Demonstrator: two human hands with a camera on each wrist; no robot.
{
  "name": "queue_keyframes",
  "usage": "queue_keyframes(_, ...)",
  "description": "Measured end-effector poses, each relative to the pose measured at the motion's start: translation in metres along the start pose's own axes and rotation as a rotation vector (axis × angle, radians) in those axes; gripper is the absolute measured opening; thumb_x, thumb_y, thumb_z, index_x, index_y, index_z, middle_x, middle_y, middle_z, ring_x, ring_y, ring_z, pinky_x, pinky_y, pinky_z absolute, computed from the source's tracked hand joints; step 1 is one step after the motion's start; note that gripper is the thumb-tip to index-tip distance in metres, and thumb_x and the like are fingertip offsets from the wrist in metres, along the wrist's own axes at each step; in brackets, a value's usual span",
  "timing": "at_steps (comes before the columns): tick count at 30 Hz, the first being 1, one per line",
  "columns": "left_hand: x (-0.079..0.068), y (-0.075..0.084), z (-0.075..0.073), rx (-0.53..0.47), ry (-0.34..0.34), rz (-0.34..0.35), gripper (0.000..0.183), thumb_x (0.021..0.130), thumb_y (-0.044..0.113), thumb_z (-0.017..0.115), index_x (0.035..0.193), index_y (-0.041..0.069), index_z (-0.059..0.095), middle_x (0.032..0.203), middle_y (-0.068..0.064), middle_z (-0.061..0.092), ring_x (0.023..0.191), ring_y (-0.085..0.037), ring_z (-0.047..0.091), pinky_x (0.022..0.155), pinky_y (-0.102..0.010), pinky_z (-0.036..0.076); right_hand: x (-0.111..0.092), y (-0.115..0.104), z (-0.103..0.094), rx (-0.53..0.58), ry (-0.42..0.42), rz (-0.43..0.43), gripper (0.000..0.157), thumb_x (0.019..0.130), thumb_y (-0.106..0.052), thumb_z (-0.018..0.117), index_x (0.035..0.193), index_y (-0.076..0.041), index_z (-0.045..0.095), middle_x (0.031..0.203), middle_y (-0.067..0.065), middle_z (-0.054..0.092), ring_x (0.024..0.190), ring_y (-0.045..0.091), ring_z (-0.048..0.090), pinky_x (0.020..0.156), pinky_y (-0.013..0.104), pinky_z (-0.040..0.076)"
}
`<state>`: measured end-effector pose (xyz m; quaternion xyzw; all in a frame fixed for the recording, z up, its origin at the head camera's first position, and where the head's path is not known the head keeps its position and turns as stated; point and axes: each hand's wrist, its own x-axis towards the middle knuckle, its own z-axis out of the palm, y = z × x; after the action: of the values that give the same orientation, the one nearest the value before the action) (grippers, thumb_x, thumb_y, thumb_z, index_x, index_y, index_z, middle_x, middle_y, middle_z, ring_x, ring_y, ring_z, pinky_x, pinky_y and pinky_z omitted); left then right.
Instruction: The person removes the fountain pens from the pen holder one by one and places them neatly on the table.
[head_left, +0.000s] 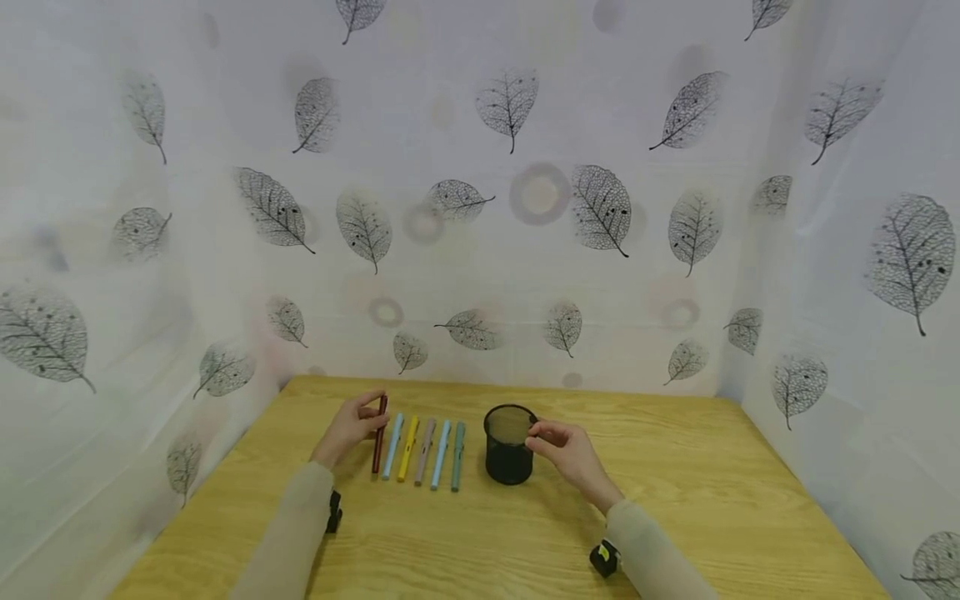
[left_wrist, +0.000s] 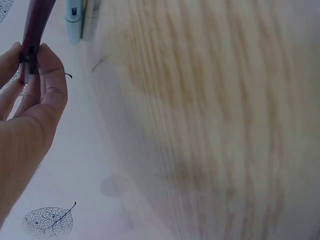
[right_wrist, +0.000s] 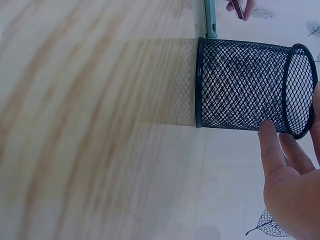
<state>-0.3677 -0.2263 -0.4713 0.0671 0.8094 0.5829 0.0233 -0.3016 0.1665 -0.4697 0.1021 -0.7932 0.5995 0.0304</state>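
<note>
My left hand (head_left: pixel 352 429) pinches a dark red pen (head_left: pixel 377 457) near its far end, by the clip, at the left end of a row of pens. Right beside it lies a light blue pen (head_left: pixel 393 446), followed by a yellow pen (head_left: pixel 408 448), a mauve pen (head_left: pixel 424 452), another light blue pen (head_left: pixel 441 454) and a green pen (head_left: pixel 457 456). A black mesh pen holder (head_left: pixel 509 462) stands upright to the right of the row. At its right side my right hand (head_left: pixel 573 458) holds the rim between thumb and fingers.
All of this is on a wooden table (head_left: pixel 450 550). Pale curtains with a leaf print (head_left: pixel 510 250) hang behind the table and along both sides. Each wrist wears a small black device, one of them the right wrist device (head_left: pixel 603 557).
</note>
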Motion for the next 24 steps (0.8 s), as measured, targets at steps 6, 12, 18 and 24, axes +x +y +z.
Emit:
queue_keyframes(6,0.003,-0.007,-0.004,0.050,0.013,-0.007,0.060,0.095,0.003,0.062,0.148,-0.004,0.035,0.122,-0.034,0.058,0.101,-0.037,0.067,0.080,-0.040,0.059,0.001,0.002,-0.001,-0.006,-0.004,-0.005,0.021,0.088,-0.024,0.074,0.103,-0.009,0.072,0.134,0.012,0.062,0.127,0.030,0.056,0.103,0.049,0.047)
queue_keyframes(12,0.005,-0.012,-0.009,0.063,0.039,-0.032,0.055,0.092,0.000,0.064,0.142,-0.008,0.043,0.116,-0.033,0.064,0.091,-0.031,0.070,0.076,-0.038,0.059,0.001,-0.002,0.002,-0.002,0.006,0.007,0.017,0.089,-0.018,0.073,0.102,-0.007,0.072,0.130,0.012,0.064,0.124,0.029,0.058,0.101,0.047,0.049)
queue_keyframes(18,0.003,-0.012,-0.007,0.090,0.036,-0.053,0.048,0.090,-0.002,0.067,0.134,-0.011,0.051,0.115,-0.034,0.064,0.084,-0.029,0.071,0.073,-0.038,0.060,-0.011,-0.025,0.001,-0.006,-0.013,0.017,0.017,0.090,-0.012,0.071,0.102,-0.001,0.071,0.127,0.017,0.065,0.120,0.032,0.060,0.098,0.045,0.050)
queue_keyframes(24,0.011,-0.015,-0.004,0.125,0.070,-0.089,0.040,0.087,0.000,0.071,0.124,-0.010,0.060,0.107,-0.028,0.069,0.079,-0.022,0.071,0.070,-0.036,0.060,-0.013,-0.030,-0.001,-0.014,-0.017,0.005,0.019,0.090,-0.014,0.071,0.103,0.000,0.070,0.126,0.018,0.065,0.120,0.031,0.060,0.098,0.044,0.050)
